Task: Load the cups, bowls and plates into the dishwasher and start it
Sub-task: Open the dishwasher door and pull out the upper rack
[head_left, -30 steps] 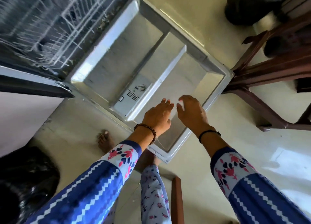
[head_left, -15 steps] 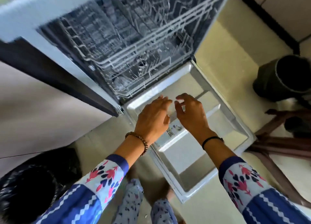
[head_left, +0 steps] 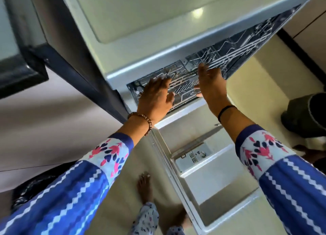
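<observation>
Lifted off the door and up to the rack within the last half second: left hand and right hand, now side by side at the wire front edge inside the dishwasher; reaching with fingers straight and a little spread, gripping nothing; blurred at the tips, so cannot tell whether touching the wire or just short of it.

Set apart, one toward each side of the rack front, probably to draw it out level rather than skewed; judged as the step in hand, since hard to load with the rack pushed in.

Lying flat and open below the arms, the door, dispenser facing up; left down, presumably, to keep the opening free for both hands.

No cups, bowls or plates anywhere in view; nothing seen among the wires either, so loading judged not yet begun.

Standing well off to the right on the floor, a dark bin; planted just left of the door and clear of its edge, a bare foot.
</observation>
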